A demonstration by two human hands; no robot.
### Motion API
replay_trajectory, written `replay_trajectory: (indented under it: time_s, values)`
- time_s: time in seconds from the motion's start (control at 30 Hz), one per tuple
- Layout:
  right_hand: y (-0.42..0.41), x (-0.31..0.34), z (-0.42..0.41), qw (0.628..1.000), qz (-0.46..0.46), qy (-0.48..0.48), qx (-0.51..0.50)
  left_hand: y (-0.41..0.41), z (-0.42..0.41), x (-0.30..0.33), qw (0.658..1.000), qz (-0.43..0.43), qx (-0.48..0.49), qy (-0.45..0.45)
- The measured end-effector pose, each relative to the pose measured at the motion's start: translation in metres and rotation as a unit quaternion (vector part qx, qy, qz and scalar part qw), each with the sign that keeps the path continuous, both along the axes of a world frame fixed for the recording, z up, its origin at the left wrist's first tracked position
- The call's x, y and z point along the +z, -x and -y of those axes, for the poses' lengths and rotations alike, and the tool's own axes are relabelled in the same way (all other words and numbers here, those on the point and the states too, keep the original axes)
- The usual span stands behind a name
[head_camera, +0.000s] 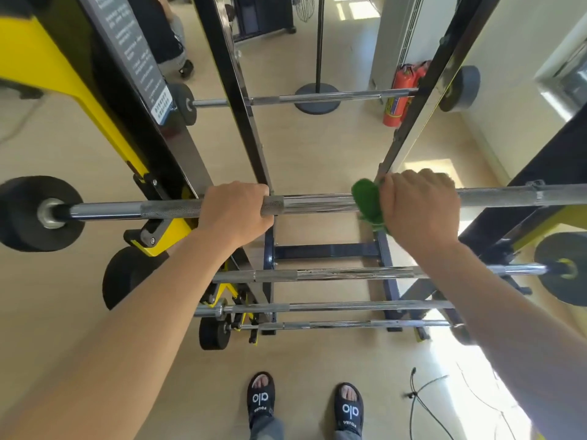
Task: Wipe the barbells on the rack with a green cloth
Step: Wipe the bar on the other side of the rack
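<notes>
— Green cloth (370, 204): where is it?
— Right of centre in the frame, wrapped over the bar (317, 203) and bunched under the right hand (419, 206), whose fingers curl round both cloth and bar. A fold sticks out on the hand's left side and hangs a little below the steel.
— And the left hand (235, 211)?
— Left of centre, bare, gripping the same bar on its knurled part, fingers curled over the top. Shiny smooth steel lies between the two hands.
— Where does the bar sit?
— Across the middle of the frame, on the black and yellow rack (152, 160), with a black plate (35, 214) at its end on the left edge.
— Other barbells?
— Three lower bars (349, 274) below the hands, stacked toward the floor (317, 360), and one more across the upper frame. A red extinguisher (398, 96) stands at upper right. Two black slippers (261, 400) show at the bottom.
</notes>
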State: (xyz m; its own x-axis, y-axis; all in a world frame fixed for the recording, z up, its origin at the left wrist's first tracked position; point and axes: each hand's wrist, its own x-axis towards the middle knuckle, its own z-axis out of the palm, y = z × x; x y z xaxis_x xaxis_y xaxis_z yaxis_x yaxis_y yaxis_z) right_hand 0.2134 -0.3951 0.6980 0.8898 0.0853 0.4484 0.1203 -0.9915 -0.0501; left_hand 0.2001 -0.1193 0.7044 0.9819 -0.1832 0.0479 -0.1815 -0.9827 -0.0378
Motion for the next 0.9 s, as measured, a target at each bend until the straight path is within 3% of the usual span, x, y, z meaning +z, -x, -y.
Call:
replay_trajectory:
  time_s: [0.07, 0.13, 0.2, 0.3, 0.4, 0.5, 0.6, 0.7, 0.9]
  values:
    - [0.003, 0.003, -0.019, 0.999, 0.0, -0.005, -0.053, -0.002, 0.002, -0.001, 1.0, 0.005, 0.007, -0.004]
    - [0.007, 0.003, -0.065, 0.998, -0.024, 0.034, -0.042, -0.002, 0.003, -0.001, 1.0, 0.009, 0.016, -0.017]
    - [0.014, 0.003, -0.121, 0.996, -0.065, 0.04, 0.038, 0.0, 0.005, 0.001, 0.999, 0.008, 0.029, -0.027]
    - [0.014, 0.005, -0.16, 0.995, -0.041, 0.007, 0.096, -0.001, 0.009, 0.004, 0.997, 0.0, 0.066, -0.051]
    - [0.013, 0.011, -0.131, 0.97, -0.094, 0.113, 0.194, -0.004, 0.003, -0.001, 0.998, 0.007, 0.053, -0.032]
    - [0.002, 0.006, -0.058, 0.985, -0.039, 0.117, 0.117, -0.006, -0.003, -0.007, 1.0, 0.008, 0.021, -0.018]
    - [0.001, -0.002, -0.004, 0.999, 0.011, 0.044, 0.0, -0.003, 0.0, -0.007, 0.999, 0.021, 0.025, -0.01]
    - [0.0, 0.0, -0.024, 0.995, 0.043, -0.017, -0.091, -0.002, 0.003, -0.005, 0.999, 0.023, 0.036, -0.007]
    - [0.011, 0.0, -0.139, 0.998, -0.016, -0.003, 0.064, 0.003, 0.005, 0.003, 1.0, 0.013, 0.028, -0.005]
